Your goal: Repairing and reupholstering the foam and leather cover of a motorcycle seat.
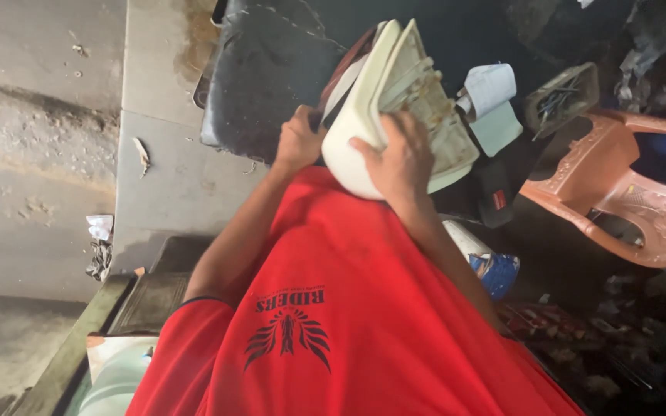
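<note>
Gripping from both sides, the two hands hold a cream-white moulded plastic shell with a ribbed, grimy inner face [395,100] up in front of the red shirt [348,308]. The right hand [401,158] lies flat over the shell's lower rounded edge, fingers spread and curled onto the white outer skin, clamped on it. The left hand [298,142] sits at the shell's opposite side, closed around the rim where a dark red strip shows; how far its fingers wrap behind is hidden.

The shell's long axis runs from the rounded end at the hands up and away toward its narrower top, tilted slightly to the right in the head view, so most of its length stands beyond both grips. The right hand covers more of it and looks the nearer support.

Behind it lies a black worn cushioned seat [264,77]; a terracotta plastic chair [618,185] stands well apart to the right.
</note>
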